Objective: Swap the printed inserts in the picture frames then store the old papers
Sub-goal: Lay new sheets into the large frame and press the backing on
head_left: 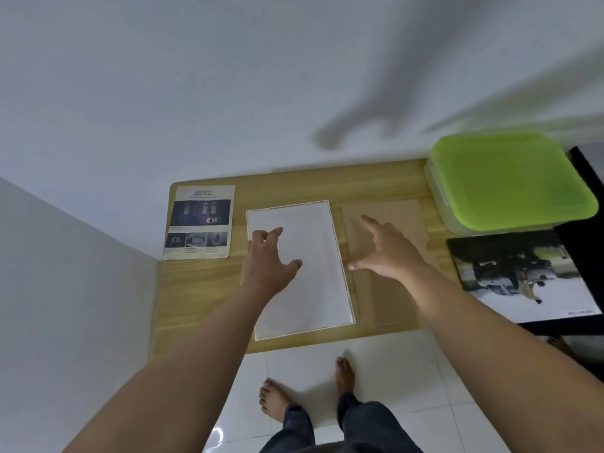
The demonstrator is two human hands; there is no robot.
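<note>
Curling loosely, your left fingers (274, 233) hang over the upper left part of the white sheet (307, 289), thumb stretched out to the right, pinching nothing; the blur makes it hard to say whether the tips touch the paper. Your left hand (266, 259) sits above that sheet's left edge. Your right fingers (372, 225) are spread wide, index pointing away from you, thumb reaching toward the sheet's right edge, and your right hand (387, 253) is over the brown backing board (380, 305) lying just beside the sheet. A thin pale rim, possibly a frame, borders the sheet. On the wooden table (202, 295) a printed safety sheet (199, 222) lies flat to the left, well apart from your hands. At the far right stands a green-lidded box (510, 181), with a photo print (523, 282) nearer you.
</note>
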